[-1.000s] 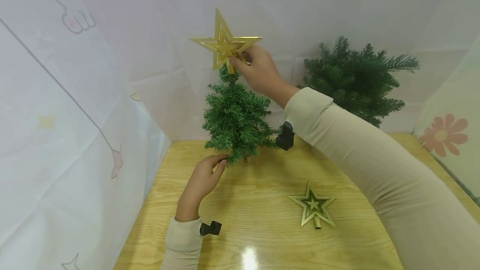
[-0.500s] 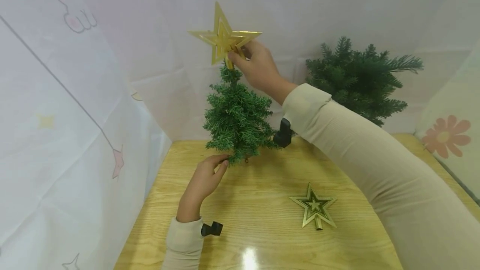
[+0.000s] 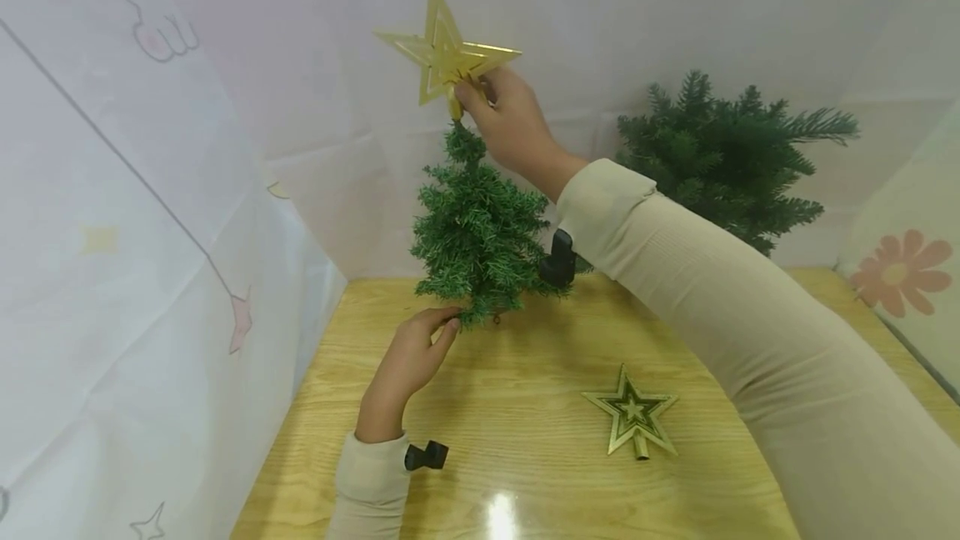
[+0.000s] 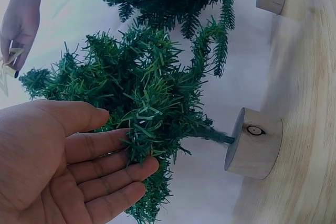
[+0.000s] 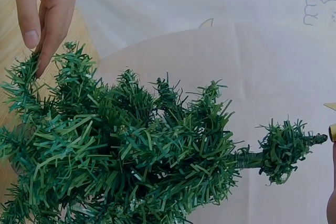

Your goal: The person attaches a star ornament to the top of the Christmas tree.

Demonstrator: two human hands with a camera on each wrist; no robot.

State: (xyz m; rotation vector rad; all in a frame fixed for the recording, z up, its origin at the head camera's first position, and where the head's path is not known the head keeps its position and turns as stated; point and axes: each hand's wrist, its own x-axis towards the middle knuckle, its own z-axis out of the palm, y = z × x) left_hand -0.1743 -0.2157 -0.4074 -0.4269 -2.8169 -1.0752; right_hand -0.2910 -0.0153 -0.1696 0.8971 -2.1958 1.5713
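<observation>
Pinching the gold star point(image 3: 441, 50) low down by its hollow stem, my right hand point(image 3: 512, 119) holds it at the very tip of the small green tree point(image 3: 480, 227); I cannot tell whether stem and tip touch. My right arm point(image 3: 697, 273) reaches up and leftward, with the hand at the star's lower right. My left hand point(image 3: 408, 352) is low at the tree's left, fingers nearly straight, thumb apart from them, fingertips among the lower branches. A second star point(image 3: 632, 412) lies on the wooden counter point(image 3: 495, 423), below my right forearm.
</observation>
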